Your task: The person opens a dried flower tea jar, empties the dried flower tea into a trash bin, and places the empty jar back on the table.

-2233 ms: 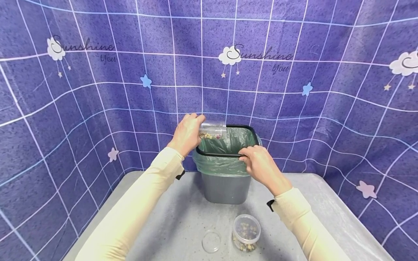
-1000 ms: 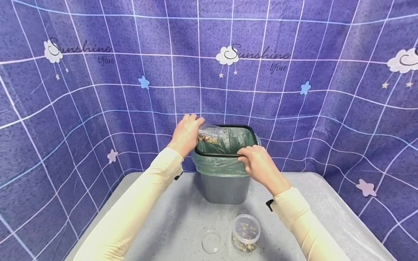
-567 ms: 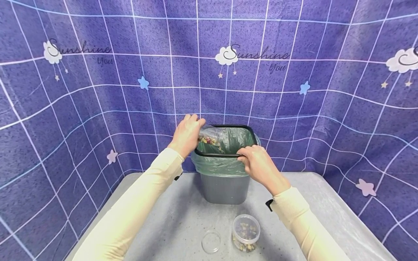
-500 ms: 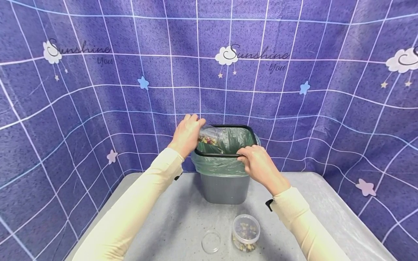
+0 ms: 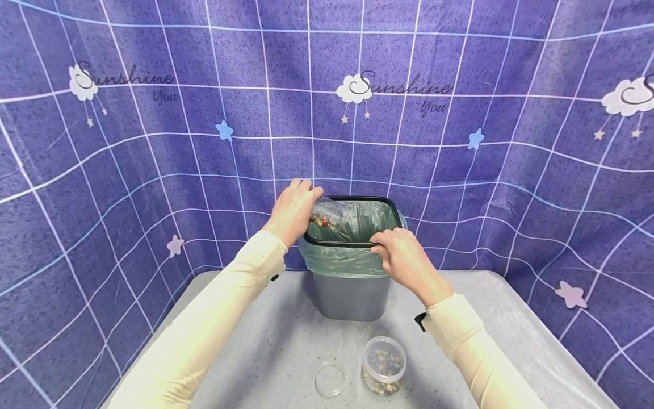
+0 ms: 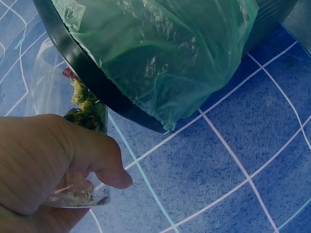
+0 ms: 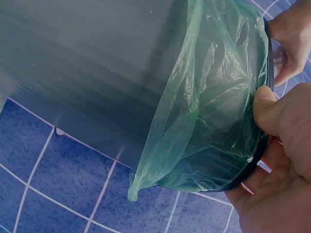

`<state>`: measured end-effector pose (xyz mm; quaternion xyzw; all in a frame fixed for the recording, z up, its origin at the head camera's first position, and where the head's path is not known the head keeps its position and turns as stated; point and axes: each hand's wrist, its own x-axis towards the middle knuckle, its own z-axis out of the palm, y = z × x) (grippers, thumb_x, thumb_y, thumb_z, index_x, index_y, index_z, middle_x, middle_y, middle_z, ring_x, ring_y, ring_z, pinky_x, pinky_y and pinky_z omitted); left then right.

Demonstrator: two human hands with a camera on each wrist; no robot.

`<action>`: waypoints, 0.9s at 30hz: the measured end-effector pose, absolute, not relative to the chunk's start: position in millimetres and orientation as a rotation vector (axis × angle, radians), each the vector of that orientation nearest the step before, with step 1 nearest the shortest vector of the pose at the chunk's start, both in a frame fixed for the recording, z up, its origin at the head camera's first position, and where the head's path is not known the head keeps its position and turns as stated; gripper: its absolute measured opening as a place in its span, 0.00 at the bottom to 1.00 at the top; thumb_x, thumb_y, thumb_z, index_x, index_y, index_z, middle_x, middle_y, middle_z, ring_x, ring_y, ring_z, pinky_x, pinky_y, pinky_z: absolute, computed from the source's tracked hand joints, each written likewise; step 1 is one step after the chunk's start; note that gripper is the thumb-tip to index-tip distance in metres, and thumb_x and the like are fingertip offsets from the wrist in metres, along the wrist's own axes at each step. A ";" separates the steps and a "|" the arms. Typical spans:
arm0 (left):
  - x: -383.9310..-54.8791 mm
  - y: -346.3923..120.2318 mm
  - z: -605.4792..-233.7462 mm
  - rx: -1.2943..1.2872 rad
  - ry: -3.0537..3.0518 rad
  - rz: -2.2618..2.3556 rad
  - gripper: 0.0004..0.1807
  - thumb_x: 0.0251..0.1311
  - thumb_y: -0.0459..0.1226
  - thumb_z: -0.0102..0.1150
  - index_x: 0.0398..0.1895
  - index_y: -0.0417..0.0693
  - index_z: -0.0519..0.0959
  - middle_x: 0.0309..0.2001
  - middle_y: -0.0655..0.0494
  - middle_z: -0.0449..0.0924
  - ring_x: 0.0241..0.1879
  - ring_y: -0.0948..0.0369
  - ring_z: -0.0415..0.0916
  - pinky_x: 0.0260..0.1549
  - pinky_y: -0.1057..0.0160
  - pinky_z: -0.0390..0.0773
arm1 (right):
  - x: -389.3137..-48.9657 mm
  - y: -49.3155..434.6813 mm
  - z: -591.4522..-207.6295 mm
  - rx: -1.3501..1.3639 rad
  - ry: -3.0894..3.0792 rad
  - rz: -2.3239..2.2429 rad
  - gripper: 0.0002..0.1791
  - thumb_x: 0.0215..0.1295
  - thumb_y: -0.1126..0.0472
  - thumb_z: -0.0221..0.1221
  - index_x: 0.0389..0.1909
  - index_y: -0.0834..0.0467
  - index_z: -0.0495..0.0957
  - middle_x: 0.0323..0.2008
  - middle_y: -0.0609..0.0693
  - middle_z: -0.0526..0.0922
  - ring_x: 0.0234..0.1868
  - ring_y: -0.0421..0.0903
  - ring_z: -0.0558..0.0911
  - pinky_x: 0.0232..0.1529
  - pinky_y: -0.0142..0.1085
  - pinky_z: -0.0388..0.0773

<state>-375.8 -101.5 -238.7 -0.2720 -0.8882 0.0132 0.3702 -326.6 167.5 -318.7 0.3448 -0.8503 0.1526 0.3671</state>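
My left hand grips a clear plastic jar by its base end, over the left part of the trash bin. The jar lies tilted, mouth lower and pointing into the bin. Dried flowers, yellow, red and brown, sit inside it in the left wrist view. A green bag lines the grey bin and folds over its outside, under a black rim ring. At the near right of that ring, my right hand pinches the rim between thumb and fingers. The bin's bottom is hidden.
On the grey table, nearer me, stands a second clear jar with dried bits inside. A clear round lid lies left of it. Behind the bin hangs a purple gridded curtain.
The jar in my left hand has tipped from nearly level to mouth-down, into the bin's opening. Its dried flowers have shifted inside. My right hand keeps its hold on the rim.
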 end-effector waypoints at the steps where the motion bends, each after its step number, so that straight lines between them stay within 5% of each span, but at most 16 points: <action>1: -375.9 -101.4 -238.3 -0.700 -2.279 0.042 0.20 0.49 0.18 0.62 0.44 0.43 0.82 0.40 0.43 0.78 0.47 0.42 0.76 0.50 0.47 0.78 | -326.6 167.6 -318.5 0.886 -2.184 0.392 0.03 0.62 0.65 0.68 0.36 0.57 0.85 0.30 0.48 0.86 0.32 0.52 0.81 0.45 0.50 0.76; 27: -377.2 -99.2 -231.8 -0.758 -2.216 0.146 0.18 0.51 0.19 0.61 0.44 0.42 0.83 0.42 0.41 0.79 0.45 0.42 0.75 0.47 0.47 0.78 | -327.6 167.5 -319.4 0.880 -2.193 0.394 0.02 0.63 0.64 0.67 0.36 0.57 0.85 0.30 0.47 0.85 0.32 0.52 0.81 0.46 0.49 0.76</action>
